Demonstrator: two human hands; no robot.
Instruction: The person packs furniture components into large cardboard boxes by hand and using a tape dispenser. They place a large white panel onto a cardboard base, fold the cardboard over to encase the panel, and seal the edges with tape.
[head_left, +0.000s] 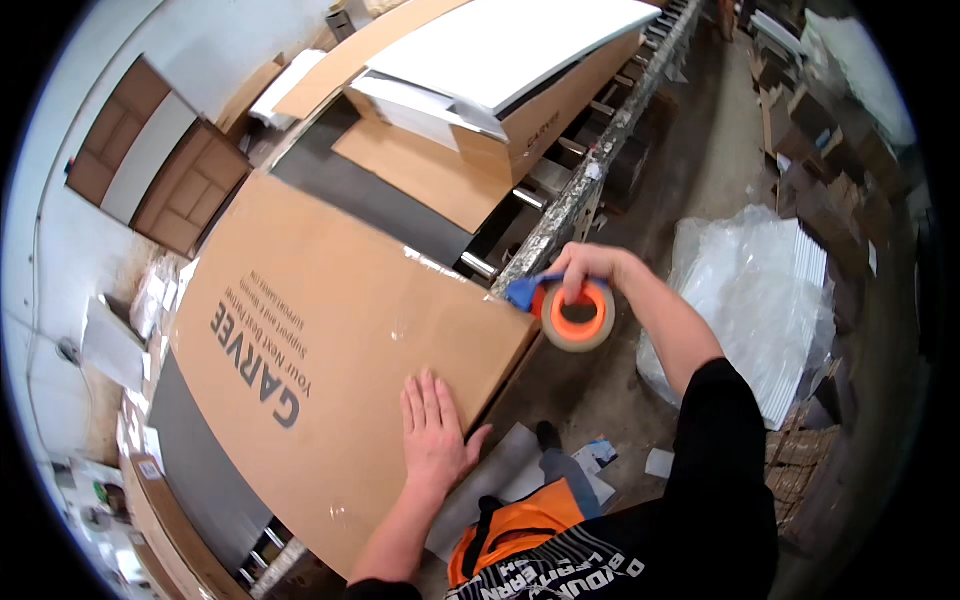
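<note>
A large flat cardboard box (350,340) with dark printing lies in front of me on the conveyor. My left hand (436,432) rests flat on its top near the right edge, fingers stretched out and pointing away from me. At the box's far right corner, my right hand (588,268) grips a tape dispenser (578,318). The dispenser has a blue head, an orange hub and a roll of tape, and its head meets the corner. Shiny clear tape (435,265) shows along the far edge of the box.
Beyond it on the roller conveyor (560,215) stands an open carton (530,140) holding white panels (515,50). Plastic-wrapped white sheets (755,300) lie on the floor at right. Stacked cardboard (835,200) lines the far right. Flat cartons (160,155) lean against the left wall.
</note>
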